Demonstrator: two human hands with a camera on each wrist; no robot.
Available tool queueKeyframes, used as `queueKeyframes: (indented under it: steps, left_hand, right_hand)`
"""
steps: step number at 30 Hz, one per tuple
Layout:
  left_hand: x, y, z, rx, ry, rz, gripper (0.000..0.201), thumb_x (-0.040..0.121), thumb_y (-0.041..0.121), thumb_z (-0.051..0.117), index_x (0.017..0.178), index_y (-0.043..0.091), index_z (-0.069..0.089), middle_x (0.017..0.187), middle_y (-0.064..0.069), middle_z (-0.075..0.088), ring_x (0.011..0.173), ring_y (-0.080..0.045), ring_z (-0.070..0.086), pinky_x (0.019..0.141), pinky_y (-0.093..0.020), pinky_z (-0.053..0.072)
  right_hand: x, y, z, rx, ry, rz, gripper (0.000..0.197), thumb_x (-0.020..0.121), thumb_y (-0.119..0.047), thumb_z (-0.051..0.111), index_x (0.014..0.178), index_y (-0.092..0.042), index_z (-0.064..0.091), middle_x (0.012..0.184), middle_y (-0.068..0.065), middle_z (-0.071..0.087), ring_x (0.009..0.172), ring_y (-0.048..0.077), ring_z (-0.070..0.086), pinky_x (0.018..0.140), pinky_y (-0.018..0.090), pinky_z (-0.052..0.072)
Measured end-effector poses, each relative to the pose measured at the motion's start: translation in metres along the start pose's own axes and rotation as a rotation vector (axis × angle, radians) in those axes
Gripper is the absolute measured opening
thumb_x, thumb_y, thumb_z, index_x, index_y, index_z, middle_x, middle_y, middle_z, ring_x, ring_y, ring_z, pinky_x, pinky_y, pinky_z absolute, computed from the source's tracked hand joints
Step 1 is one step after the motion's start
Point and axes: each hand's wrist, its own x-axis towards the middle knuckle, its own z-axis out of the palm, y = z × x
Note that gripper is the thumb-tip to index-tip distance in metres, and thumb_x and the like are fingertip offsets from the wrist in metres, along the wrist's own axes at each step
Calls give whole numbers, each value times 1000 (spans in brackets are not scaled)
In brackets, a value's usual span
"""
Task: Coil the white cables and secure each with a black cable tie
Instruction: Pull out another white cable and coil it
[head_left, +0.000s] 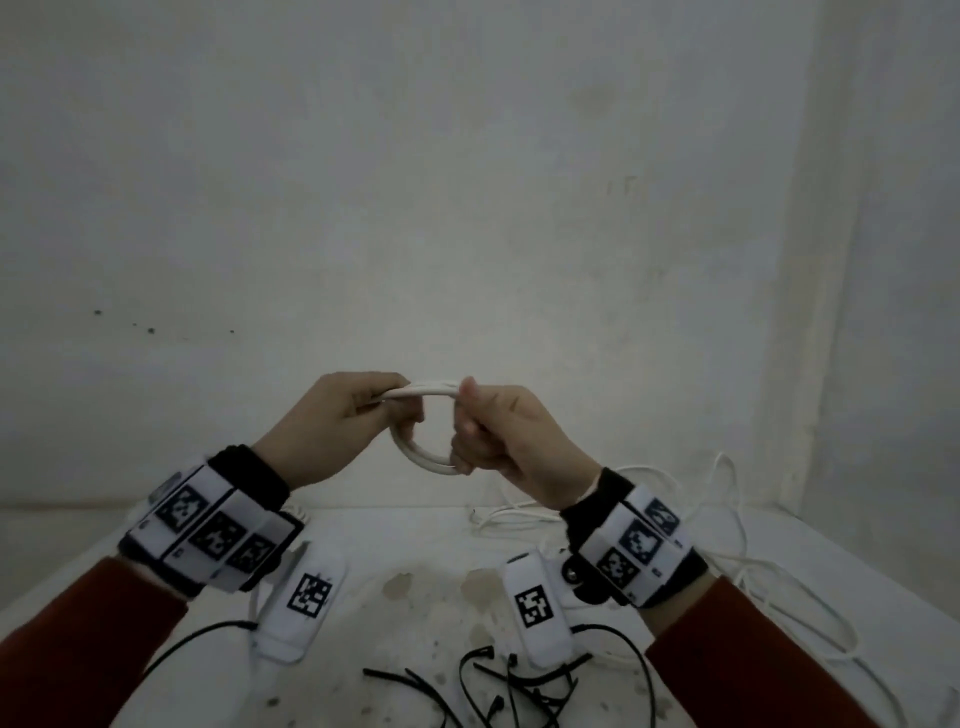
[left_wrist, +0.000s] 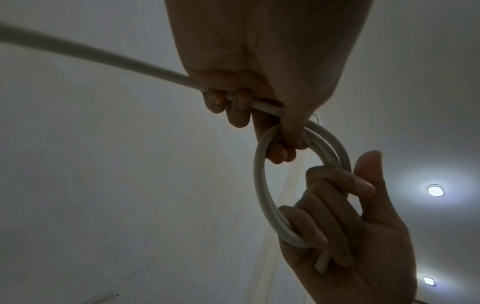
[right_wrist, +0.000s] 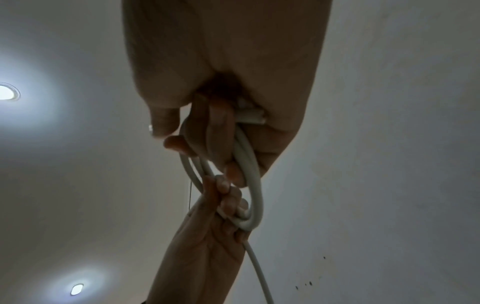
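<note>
Black cable ties (head_left: 498, 686) and loose white cables (head_left: 737, 551) clutter the table (head_left: 415, 540) — right side worst

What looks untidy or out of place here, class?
The table carries brownish stains near its middle. Black cable ties lie scattered at the front edge, and loose white cables sprawl uncoiled at the right. The held coil looks neat.

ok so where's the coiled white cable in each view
Head: the coiled white cable hangs at centre, above the table, held between the left hand and the right hand.
Left wrist: right of centre, an oval loop running from the left hand above down to the right hand at lower right.
Right wrist: centre, a narrow loop below the right hand, with the left hand gripping its lower end.
Shared landmark: the two hands' grip on the loop.
</note>
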Motion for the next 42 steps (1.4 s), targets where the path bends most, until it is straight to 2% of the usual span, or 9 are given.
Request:
queueKeyframes:
  steps: [6, 14, 20, 22, 24, 27, 33, 38, 42]
  left_hand:
    - [12, 5, -4, 89, -52, 88, 32, 92, 48, 38, 78, 36, 64, 71, 10, 62, 64, -5, 54, 63, -19, 40]
    - [11, -25, 11, 206, 83, 11, 22, 101, 24, 38, 101, 29, 59, 62, 5, 48, 56, -7, 46, 60, -22, 39]
    - [-12, -60, 20, 579, -56, -174, 32, 101, 21, 36, 129, 25, 50, 112, -3, 64, 92, -25, 61, 76, -42, 51]
    - [-22, -59, 26, 725, -82, -81, 35, 95, 12, 52, 128, 20, 52, 111, -3, 64, 86, -24, 65, 64, -39, 54]
    - [-29, -53, 33, 858, -115, 123, 50, 65, 3, 82, 110, 16, 64, 85, 1, 68, 56, -17, 63, 36, -28, 47]
    - [-32, -32, 36, 976, -128, 344, 47, 45, 7, 91, 86, 16, 71, 63, 5, 61, 41, -15, 54, 31, -20, 34]
    - [-29, 8, 19, 954, -170, 495, 13, 75, 11, 72, 84, 19, 67, 68, 5, 62, 57, -18, 57, 52, -23, 41]
    - [-16, 21, -5, 1014, -147, 562, 19, 87, 22, 46, 84, 20, 64, 71, 6, 61, 63, -20, 55, 57, -28, 36]
    - [-4, 25, -21, 965, -74, 546, 27, 92, 29, 41, 84, 18, 65, 70, 4, 63, 62, -23, 56, 56, -28, 40]
  right_hand:
    - [-9, -10, -23, 56, 48, 150, 46, 90, -45, 44, 53, -21, 32, 41, -7, 19, 36, 10, 16, 43, 24, 22]
    - [-23, -22, -49, 712, 26, 19, 48, 99, -40, 34, 57, -18, 41, 41, -6, 15, 34, 13, 12, 40, 24, 26]
    - [-29, -34, -63, 790, 400, -336, 41, 98, -29, 33, 61, -17, 48, 44, -6, 27, 38, 10, 22, 47, 23, 34]
    - [-27, -34, -69, 810, 447, -387, 30, 94, -24, 34, 69, -15, 49, 49, -4, 34, 42, 10, 30, 53, 25, 35]
    - [-22, -29, -72, 793, 495, -377, 26, 95, -24, 33, 75, -15, 48, 55, -4, 38, 47, 11, 36, 60, 26, 33]
    - [-12, -19, -74, 669, 570, -357, 22, 97, -27, 36, 83, -15, 48, 58, -6, 45, 50, 9, 43, 65, 25, 33]
    - [-4, 0, -71, 169, 654, -269, 16, 100, -14, 45, 86, -8, 50, 68, 0, 60, 56, 16, 55, 61, 27, 50]
    - [-11, 11, -57, -610, 392, -71, 11, 98, -12, 51, 87, -8, 51, 81, 7, 73, 58, 21, 65, 57, 27, 50]
    - [-21, 11, -44, -719, 117, 63, 15, 98, -11, 50, 85, -5, 52, 68, 4, 69, 57, 22, 64, 56, 31, 51]
